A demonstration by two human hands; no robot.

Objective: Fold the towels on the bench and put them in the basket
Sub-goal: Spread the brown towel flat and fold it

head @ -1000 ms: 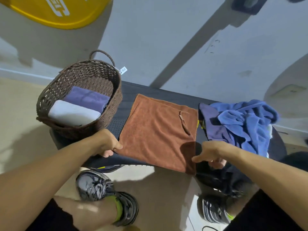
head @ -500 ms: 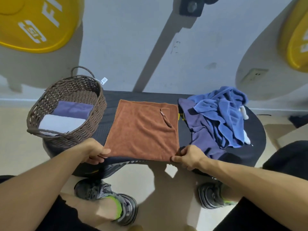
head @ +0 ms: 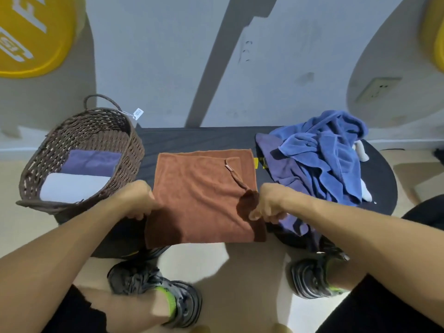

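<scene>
— What do your hands hold at the bench (head: 197, 138)?

— Your left hand (head: 138, 200) grips the left edge of the brown towel (head: 204, 198), your right hand (head: 266, 204) pinches its right edge; the towel's near part hangs over the bench front.

— And beside it?

— A wicker basket (head: 96, 131) at left holds a folded purple towel (head: 92, 162) and a folded white towel (head: 72, 188). A heap of blue towels (head: 322, 157) lies at right. Your shoes (head: 156, 292) stand on the floor below.

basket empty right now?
No, the basket already holds two folded towels, a purple towel and a white towel.
</scene>
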